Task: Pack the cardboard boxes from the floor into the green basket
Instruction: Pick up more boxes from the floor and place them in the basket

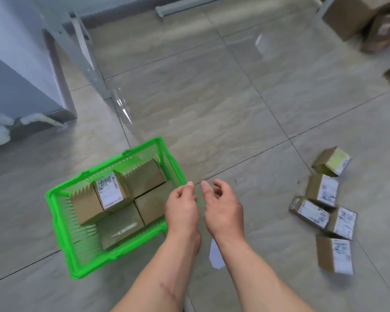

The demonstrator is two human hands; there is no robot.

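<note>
Lying right of empty right grip (222,204): boxes (324,208)

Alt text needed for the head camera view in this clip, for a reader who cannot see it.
Two empty hands, left hand and right hand, hover with loosely curled fingers beside a green basket on a tiled floor, already holding several cardboard boxes. Five small labelled boxes lie clustered on the floor to the right, not yet packed.

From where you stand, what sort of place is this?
Probably a stockroom or parcel-sorting room. Labelled cardboard boxes lie loose on a tiled floor, more sit in a green basket, and bigger cartons are stacked by a grey metal rack leg.
</note>
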